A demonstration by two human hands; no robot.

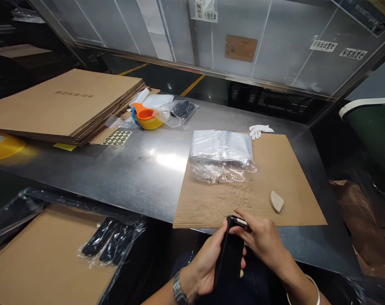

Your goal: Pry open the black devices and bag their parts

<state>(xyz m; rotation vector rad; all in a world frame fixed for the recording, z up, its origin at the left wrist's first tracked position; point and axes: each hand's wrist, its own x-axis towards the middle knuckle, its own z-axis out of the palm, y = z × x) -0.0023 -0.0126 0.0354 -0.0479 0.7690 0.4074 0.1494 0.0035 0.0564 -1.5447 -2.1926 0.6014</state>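
My left hand [202, 263] is wrapped round a long flat black object [228, 260], held upright in front of the table's near edge. Its exact kind is too dark to make out. Between the thumb and fingers of my right hand [266, 240] is a slim pointed tool [242, 221], pale along its shaft, whose thin tip lies at the black object's top end. Just beyond my hands is a cardboard sheet [294, 178] on the metal table. On it lie a beige wedge-shaped pad [276, 201] and a stack of clear plastic bags [222, 146].
At left is a cardboard stack [65, 97], with a sheet of round stickers [117, 137] beside it. Farther back sit an orange-and-yellow tape roll [148, 119], a bagged black item [182, 109] and a white glove [260, 130]. Wrapped black pieces [108, 243] lie in a box at lower left.
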